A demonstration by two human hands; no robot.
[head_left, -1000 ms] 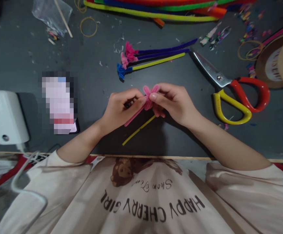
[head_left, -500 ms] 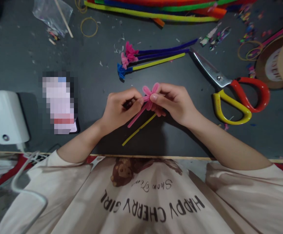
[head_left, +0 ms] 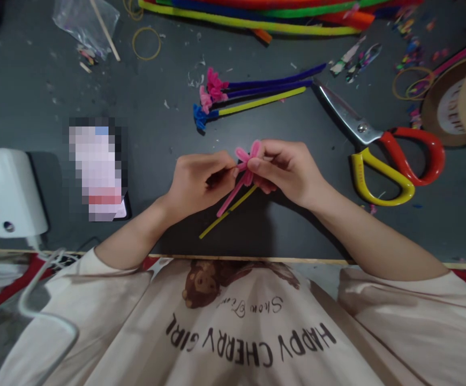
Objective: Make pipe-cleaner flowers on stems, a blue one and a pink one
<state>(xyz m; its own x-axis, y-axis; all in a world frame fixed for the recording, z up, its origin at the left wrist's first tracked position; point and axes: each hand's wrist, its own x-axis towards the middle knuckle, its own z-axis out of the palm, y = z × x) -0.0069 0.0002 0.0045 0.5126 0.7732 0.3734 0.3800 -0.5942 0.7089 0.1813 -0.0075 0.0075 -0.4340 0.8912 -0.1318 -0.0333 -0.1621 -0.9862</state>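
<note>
Between my hands is a pink pipe cleaner (head_left: 242, 155) bent into several petal-like loops, with a straight tail slanting down to the left. My left hand (head_left: 204, 179) pinches a loop on its left side between thumb and fingertips. The thumb and fingers of my right hand (head_left: 287, 171) close on the middle of the loops. Below them a yellow pipe cleaner (head_left: 212, 225) slants on the table, its upper end hidden near my right hand. Beyond my hands lie pipe-cleaner flowers with a dark pink head (head_left: 217, 81), a light pink head (head_left: 205, 99) and a blue head (head_left: 199, 118).
Red-and-yellow-handled scissors (head_left: 361, 128) lie to the right, blades slightly apart. Long coloured pipe cleaners (head_left: 249, 22) stretch along the far side. A blurred phone (head_left: 96, 169) and a white power bank (head_left: 10, 193) with a cable lie left. A ribbon spool (head_left: 442, 112) stands at far right.
The pink tail has swung slightly right and down, now nearer the yellow pipe cleaner. The pink loops have shifted a little, and both hands keep their pinch.
</note>
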